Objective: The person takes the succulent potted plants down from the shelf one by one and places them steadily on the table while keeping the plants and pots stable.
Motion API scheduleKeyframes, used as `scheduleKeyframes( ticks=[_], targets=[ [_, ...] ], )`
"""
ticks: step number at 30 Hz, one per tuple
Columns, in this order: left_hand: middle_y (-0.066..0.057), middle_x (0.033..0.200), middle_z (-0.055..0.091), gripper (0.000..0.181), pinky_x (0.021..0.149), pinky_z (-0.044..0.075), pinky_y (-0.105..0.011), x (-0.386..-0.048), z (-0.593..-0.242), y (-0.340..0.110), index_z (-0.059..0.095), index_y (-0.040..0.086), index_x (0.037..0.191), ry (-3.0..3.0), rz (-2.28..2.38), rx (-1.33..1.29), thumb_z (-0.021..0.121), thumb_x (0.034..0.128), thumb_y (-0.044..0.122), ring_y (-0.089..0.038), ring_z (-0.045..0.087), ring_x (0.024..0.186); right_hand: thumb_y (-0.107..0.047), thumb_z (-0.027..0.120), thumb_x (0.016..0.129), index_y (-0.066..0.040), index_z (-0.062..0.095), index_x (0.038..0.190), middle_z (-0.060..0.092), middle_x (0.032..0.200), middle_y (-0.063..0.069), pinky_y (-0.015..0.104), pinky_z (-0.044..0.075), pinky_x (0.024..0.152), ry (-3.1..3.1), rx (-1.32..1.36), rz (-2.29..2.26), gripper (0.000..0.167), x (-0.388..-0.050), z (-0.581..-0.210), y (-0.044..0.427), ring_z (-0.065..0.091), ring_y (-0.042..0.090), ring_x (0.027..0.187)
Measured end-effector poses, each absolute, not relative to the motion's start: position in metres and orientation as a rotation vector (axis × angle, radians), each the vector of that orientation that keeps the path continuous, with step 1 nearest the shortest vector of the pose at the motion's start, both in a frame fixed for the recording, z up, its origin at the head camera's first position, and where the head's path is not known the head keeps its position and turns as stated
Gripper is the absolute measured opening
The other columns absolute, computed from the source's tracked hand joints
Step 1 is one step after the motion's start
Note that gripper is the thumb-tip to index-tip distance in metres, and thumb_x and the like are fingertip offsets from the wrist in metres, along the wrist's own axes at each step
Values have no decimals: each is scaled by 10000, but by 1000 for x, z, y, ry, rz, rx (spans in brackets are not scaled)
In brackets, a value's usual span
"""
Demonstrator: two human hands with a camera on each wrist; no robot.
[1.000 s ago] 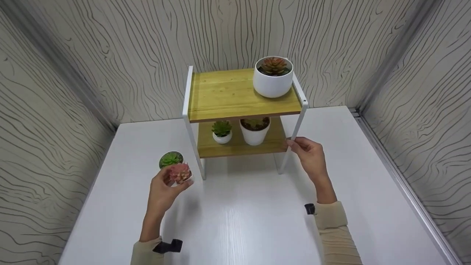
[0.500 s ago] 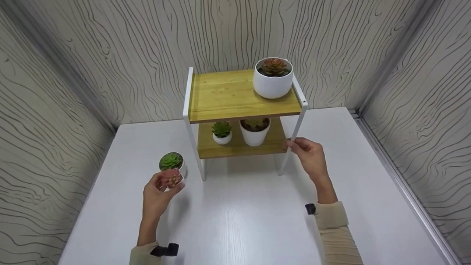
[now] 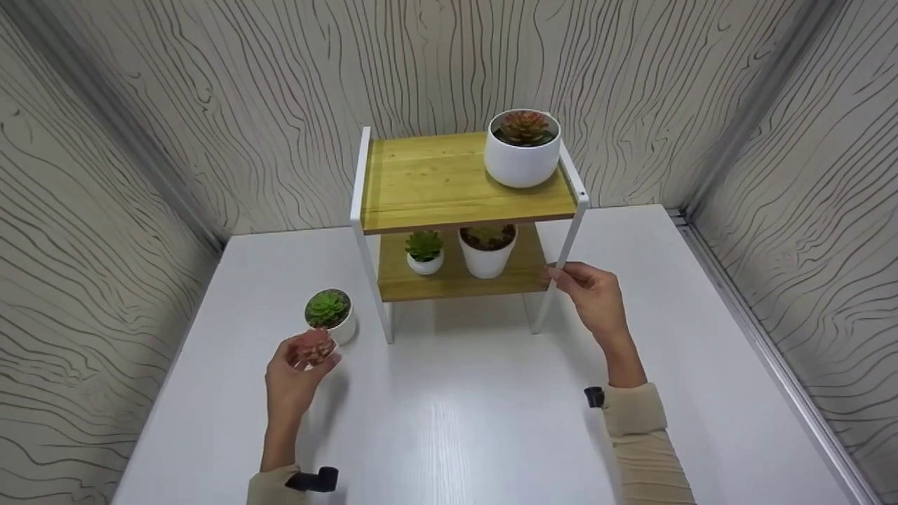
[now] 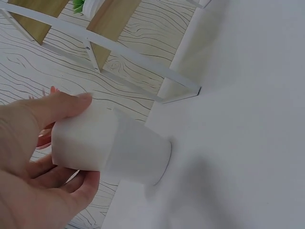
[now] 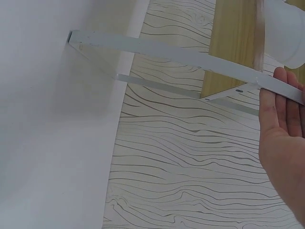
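Note:
My left hand (image 3: pixel 289 382) holds a small pink succulent (image 3: pixel 314 346) in a white pot (image 4: pixel 83 138), raised above the table at the left. Just beyond it, a green succulent (image 3: pixel 327 306) stands on the table in its own white pot (image 4: pixel 140 152). In the left wrist view, the held pot overlaps that second pot; whether they touch I cannot tell. At the right side of a two-tier wooden shelf (image 3: pixel 428 175), my right hand (image 3: pixel 596 301) grips the front white leg (image 5: pixel 190 58), thumb in front and fingers behind, level with the lower board.
A reddish succulent in a round white pot (image 3: pixel 522 161) sits on the top board's right. On the lower board (image 3: pixel 456 286) are a small green succulent (image 3: pixel 424 251) and a bigger white pot (image 3: pixel 486 258). Patterned walls (image 3: pixel 266 105) bound the white table (image 3: pixel 449 421).
The left hand has drawn the pink succulent back to the left and toward me, uncovering more of the green succulent's pot. My right hand stays on the shelf leg.

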State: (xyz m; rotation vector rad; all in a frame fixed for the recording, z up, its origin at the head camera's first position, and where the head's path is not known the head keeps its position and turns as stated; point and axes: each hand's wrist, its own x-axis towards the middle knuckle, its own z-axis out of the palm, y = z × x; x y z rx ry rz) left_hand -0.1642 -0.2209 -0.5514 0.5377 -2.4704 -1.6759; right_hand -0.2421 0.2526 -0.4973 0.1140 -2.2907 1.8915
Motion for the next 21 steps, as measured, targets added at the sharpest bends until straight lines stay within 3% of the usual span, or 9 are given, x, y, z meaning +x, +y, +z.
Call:
scheduleKeyframes(
  ticks=[13, 21],
  targets=[
    [-283, 1482, 532, 745, 1228, 426, -503, -166, -567, -225, 457, -58, 1464, -2466, -1682, 616, 856, 852, 91, -416, 493, 1439, -248, 732, 1004, -18, 772, 1188, 784, 1172, 197, 155, 566, 965, -2304, 123, 1867, 297, -242, -498, 256, 754, 34, 1059],
    [-303, 1420, 568, 706, 1175, 478, -513, -167, -578, -226, 483, -76, 1435, -2434, -1630, 613, 842, 848, 82, -421, 550, 1375, -277, 722, 1012, 9, 758, 1201, 783, 1154, 210, 166, 562, 977, -2303, 145, 1872, 344, -242, -498, 254, 740, 38, 1084]
  ],
)
